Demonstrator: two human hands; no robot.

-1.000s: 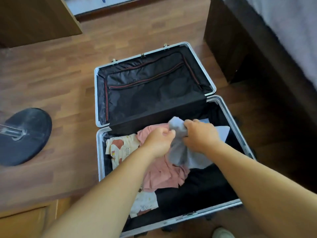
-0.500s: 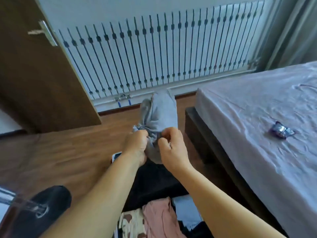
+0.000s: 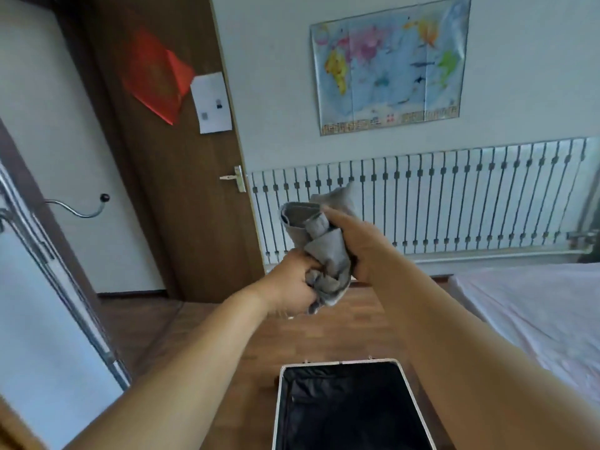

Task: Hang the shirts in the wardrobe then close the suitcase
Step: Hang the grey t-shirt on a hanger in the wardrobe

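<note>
A bunched grey shirt (image 3: 324,241) is held up at chest height in front of the radiator. My left hand (image 3: 292,284) grips its lower end and my right hand (image 3: 360,245) grips its right side higher up. The suitcase (image 3: 402,378) lies open on the wooden floor below my arms; only its black-lined lid half with a silver rim shows. The other clothes in it are out of view.
A brown door (image 3: 181,177) with a metal handle stands open at the left. A white radiator (image 3: 454,199) runs along the far wall under a world map (image 3: 389,63). A bed (image 3: 535,310) lies at the right. A metal rail (image 3: 55,261) crosses the left edge.
Both hands lifted the grey shirt out of the suitcase and raised it. The view tilted up from the suitcase to the wall and door.
</note>
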